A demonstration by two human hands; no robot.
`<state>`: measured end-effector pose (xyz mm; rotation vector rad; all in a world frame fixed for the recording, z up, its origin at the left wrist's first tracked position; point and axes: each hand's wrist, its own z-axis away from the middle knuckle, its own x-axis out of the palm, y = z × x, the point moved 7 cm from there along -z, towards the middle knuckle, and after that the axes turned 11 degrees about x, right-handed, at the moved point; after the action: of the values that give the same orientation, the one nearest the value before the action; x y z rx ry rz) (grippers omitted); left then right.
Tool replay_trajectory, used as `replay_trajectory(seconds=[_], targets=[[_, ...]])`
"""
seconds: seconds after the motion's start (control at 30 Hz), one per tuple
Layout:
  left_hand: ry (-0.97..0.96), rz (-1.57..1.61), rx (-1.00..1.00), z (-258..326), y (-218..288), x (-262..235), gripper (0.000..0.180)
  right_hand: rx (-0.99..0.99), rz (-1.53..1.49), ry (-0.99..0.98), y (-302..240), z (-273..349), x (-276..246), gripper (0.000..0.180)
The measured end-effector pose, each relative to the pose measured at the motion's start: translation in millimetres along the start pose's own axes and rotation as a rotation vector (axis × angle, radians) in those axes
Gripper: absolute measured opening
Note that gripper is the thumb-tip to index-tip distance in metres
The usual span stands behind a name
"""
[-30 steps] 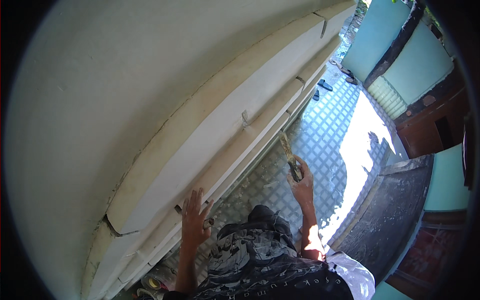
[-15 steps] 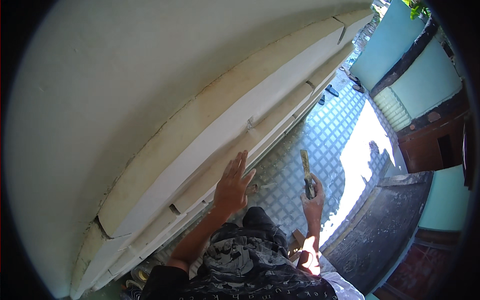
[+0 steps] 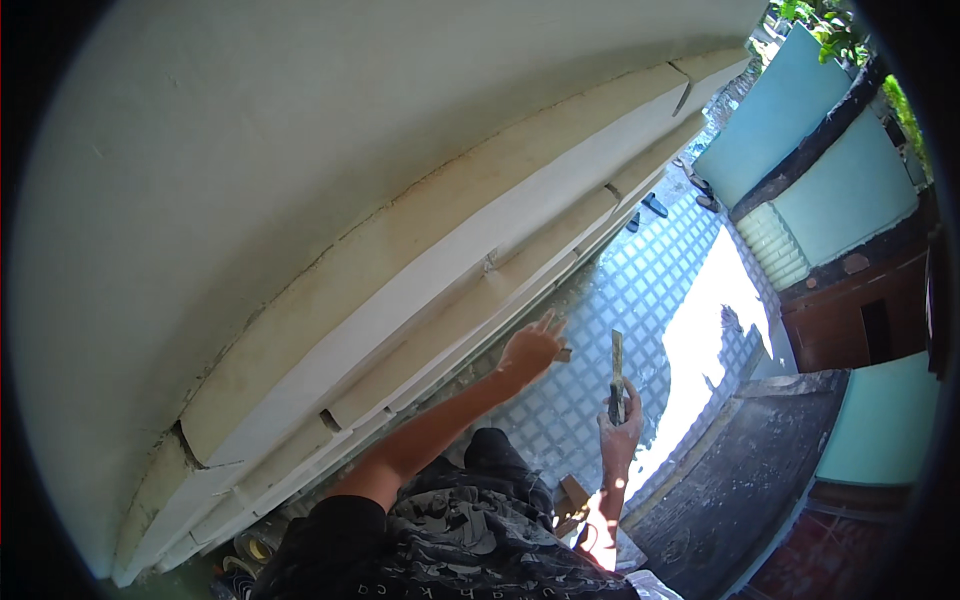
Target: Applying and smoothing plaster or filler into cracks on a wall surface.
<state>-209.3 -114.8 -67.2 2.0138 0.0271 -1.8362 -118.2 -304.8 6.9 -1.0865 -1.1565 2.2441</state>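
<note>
My right hand (image 3: 621, 425) is closed around the dark handle of a narrow putty knife (image 3: 616, 352). Its long, flat blade points up, away from me, and looks stained with dried material. My left hand (image 3: 533, 352) reaches out over the floor beside the ledge, fingers stretched and slightly apart. A small brownish piece (image 3: 565, 354) shows by its thumb side; whether the hand touches it I cannot tell. On my left runs a long stepped wall ledge (image 3: 400, 270) with cream and white bands and dark notches. Pale dust marks my right hand.
A patterned tile floor (image 3: 570, 415) stretches ahead, with bright sunlight (image 3: 712, 310) across it. Dark sandals (image 3: 654, 205) lie at the far end. A dark wooden panel (image 3: 735, 465) stands on the right. Near my legs is a brown block (image 3: 575, 490).
My left hand has moved right and away from the ledge, with its arm stretched further out. The right hand still grips the putty knife, slightly lower in view. The whole view has shifted a little.
</note>
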Motion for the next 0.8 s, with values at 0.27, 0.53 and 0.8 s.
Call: replay_trajectory(seconds=[0.27,0.53,0.8], targets=[[0.190,0.400,-0.094,206,11,57,0.041,0.080,-0.077,-0.027,19,-10,-8,0.057],[0.708,-0.278,-0.277,305,36,-113,0.042,-0.216,-0.350,-0.137,-51,-2,25,0.070],[0.828,0.045,-0.525,355,66,-106,0.013,-0.503,-0.344,-0.642,-84,28,106,0.060]])
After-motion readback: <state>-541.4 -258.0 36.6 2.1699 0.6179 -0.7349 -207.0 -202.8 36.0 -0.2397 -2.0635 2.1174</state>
